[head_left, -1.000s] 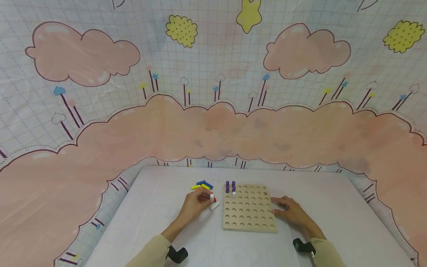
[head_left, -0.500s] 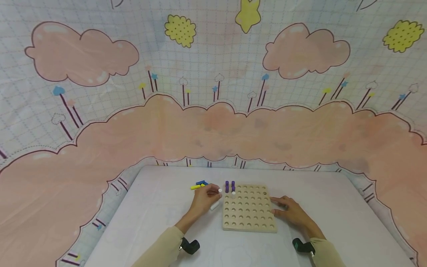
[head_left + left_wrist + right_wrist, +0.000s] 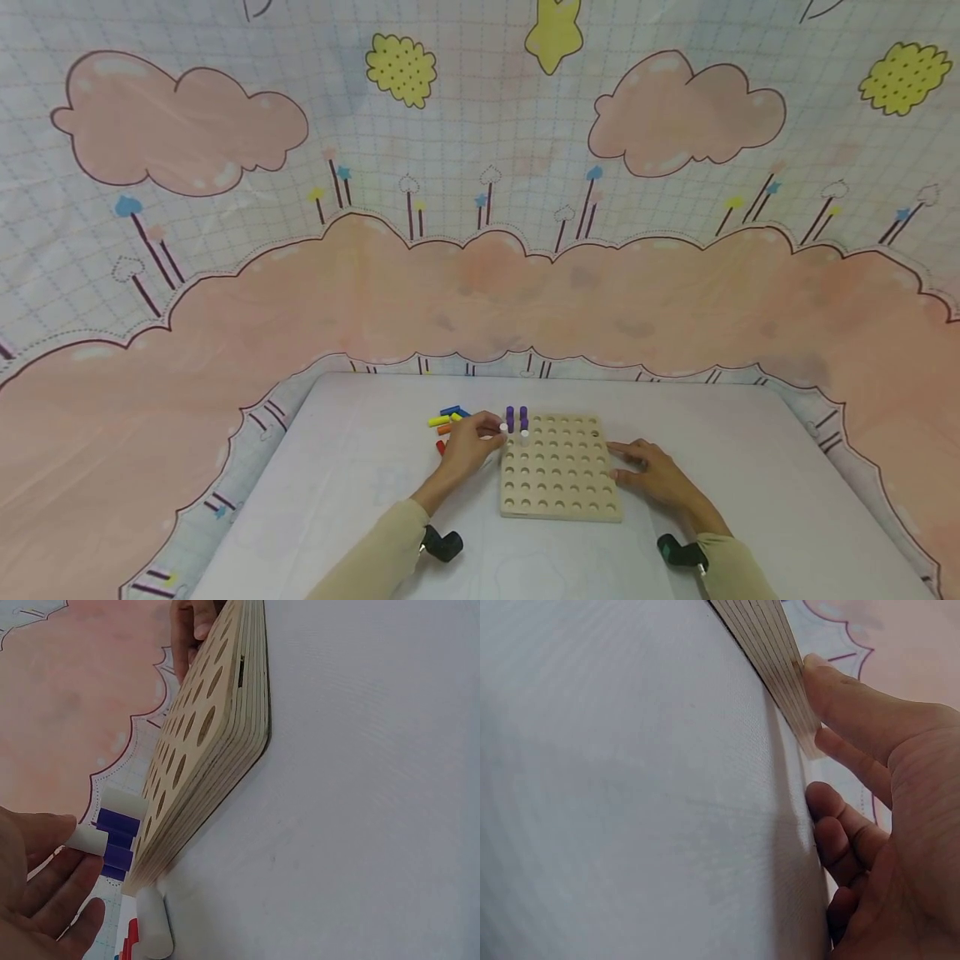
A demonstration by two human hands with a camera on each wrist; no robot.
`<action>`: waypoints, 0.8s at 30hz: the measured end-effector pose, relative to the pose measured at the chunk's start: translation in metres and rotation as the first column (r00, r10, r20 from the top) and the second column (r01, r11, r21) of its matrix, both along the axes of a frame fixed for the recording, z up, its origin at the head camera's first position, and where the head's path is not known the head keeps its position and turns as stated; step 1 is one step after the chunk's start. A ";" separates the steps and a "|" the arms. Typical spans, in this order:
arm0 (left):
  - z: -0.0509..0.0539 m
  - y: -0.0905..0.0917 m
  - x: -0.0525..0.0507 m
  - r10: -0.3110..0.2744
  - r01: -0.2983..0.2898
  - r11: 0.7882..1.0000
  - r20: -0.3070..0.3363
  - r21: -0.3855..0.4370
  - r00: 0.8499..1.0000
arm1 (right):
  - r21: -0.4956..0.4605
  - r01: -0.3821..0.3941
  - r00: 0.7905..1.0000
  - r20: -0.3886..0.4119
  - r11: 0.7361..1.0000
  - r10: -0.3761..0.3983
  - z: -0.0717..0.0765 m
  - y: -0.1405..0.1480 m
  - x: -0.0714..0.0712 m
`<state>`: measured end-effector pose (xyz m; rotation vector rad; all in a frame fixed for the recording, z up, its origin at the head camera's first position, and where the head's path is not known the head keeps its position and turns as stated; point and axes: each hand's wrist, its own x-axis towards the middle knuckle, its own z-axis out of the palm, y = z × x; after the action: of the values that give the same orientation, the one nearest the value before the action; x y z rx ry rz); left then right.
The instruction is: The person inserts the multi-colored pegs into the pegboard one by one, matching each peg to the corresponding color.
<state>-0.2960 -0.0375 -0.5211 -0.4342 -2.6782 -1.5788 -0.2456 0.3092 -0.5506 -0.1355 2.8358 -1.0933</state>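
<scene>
My left hand (image 3: 467, 448) pinches a white peg (image 3: 88, 840) between thumb and fingertips, above the left edge of a wooden pegboard (image 3: 562, 477). In the head view the pinched peg is just in front of the purple pegs (image 3: 523, 417) standing in the board's back left corner. A second white peg (image 3: 525, 437) stands upright in the board, in the row in front of them. At the board's right edge rests my right hand (image 3: 651, 477), thumb and index finger touching the side, its other fingers loosely curled. Rows of round holes cover the board.
Left of the board lie loose pegs: blue (image 3: 450, 410), yellow (image 3: 438, 422), orange (image 3: 444, 430) and red (image 3: 441, 448). Another white peg (image 3: 154, 922) lies on the white table (image 3: 360, 492) beside the board, hidden by my left hand in the head view.
My left hand has carried the white peg right, from beside the loose pegs to the board's left edge. My right hand stays at the board's right side.
</scene>
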 end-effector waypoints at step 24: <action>-0.019 0.009 -0.012 -0.005 0.005 1.000 0.017 -0.018 1.000 | -0.019 0.015 0.999 0.031 1.000 -0.015 0.001 -0.002 0.003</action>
<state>-0.3078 -0.0281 -0.5399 -0.4303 -2.7079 -1.5684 -0.2429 0.3070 -0.5500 -0.0985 2.8044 -1.1165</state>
